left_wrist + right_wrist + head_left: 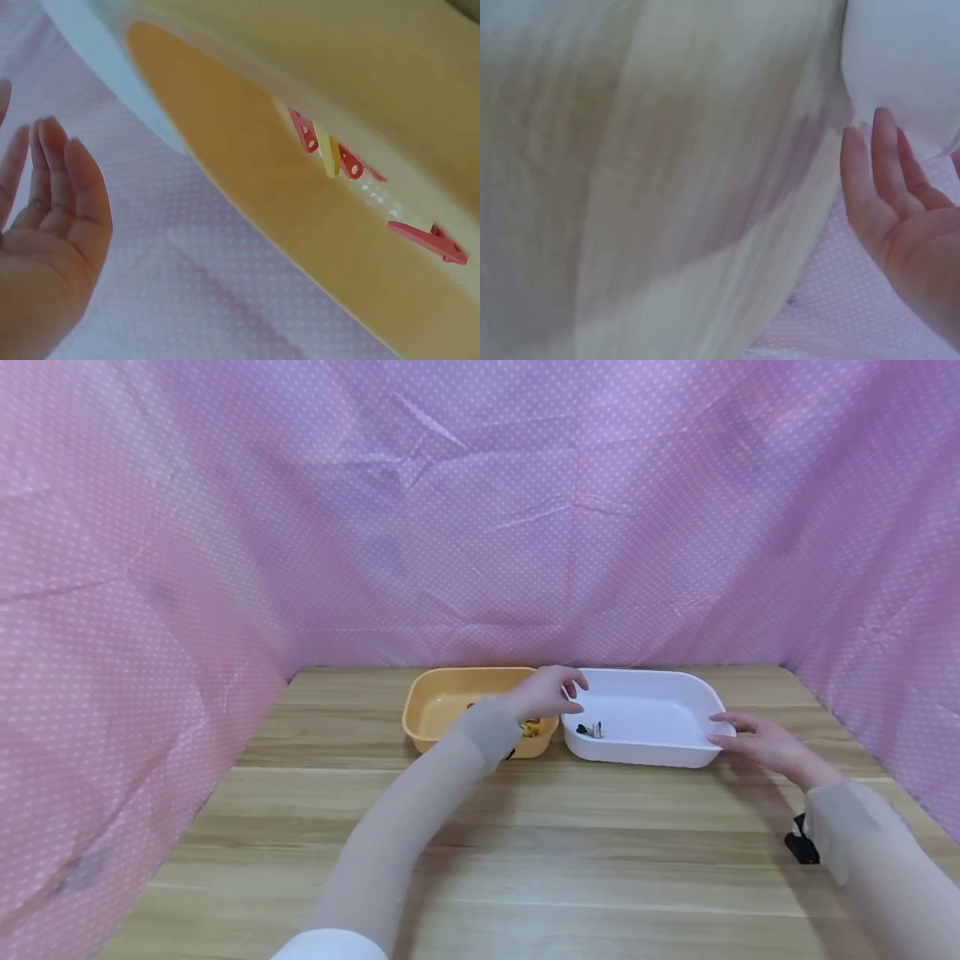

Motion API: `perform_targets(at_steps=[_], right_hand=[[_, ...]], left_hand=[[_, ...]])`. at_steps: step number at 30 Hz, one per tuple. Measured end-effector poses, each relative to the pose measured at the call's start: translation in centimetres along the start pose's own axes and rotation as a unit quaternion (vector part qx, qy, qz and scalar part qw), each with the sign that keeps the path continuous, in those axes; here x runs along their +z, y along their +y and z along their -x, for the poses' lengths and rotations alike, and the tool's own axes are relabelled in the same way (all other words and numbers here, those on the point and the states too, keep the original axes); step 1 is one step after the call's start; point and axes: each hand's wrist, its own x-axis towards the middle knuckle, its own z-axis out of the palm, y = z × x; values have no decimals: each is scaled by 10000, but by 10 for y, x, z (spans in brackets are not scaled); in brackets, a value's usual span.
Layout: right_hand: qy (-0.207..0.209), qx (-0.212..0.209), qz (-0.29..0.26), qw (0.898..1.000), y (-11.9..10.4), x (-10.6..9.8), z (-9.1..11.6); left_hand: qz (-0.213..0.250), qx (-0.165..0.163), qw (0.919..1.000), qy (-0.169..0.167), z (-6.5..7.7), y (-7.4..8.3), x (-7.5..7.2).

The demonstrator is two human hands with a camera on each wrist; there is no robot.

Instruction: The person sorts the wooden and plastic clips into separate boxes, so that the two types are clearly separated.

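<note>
White tray [645,727] between hands; right hand [757,745] touching its rim.

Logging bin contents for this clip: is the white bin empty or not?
Not empty. The head view shows the white bin holding a few small dark and metallic pieces near its left end; the rest of its floor is bare. What they are is too small to tell.

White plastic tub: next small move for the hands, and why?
Probably bring the left hand down onto the white plastic tub's left rim: its fingers hover open there, while the right hand already touches the right end.
</note>
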Motion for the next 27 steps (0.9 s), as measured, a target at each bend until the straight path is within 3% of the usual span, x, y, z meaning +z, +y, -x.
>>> perform_targets(at_steps=[5,8,11,13,15,19,22,27], right_hand=[[263,-224,762,9965,-3,-2,3],[703,-469,1190,9893,-6,0,7],[1433,-1004,1521,9727,-17,10,12],[1900,-1423,1730,9559,-27,19,16],[2184,-1789,1773,9428,-38,27,20],[2382,-2180,1838,9284,-56,40,26],[2368,-2326,1920,9236,-65,48,30],[2355,-2430,2097,9173,-76,57,39]], left_hand=[[-154,72,9983,555,23,0,-2],[-270,326,9949,919,43,0,-2],[-260,687,9891,1277,64,-4,0],[-136,872,9853,1460,74,-8,3],[-69,916,9834,1563,84,-12,5],[-89,947,9800,1750,100,-19,6],[-300,1036,9748,1955,113,-23,6],[-809,1244,9579,2458,135,-32,6]])
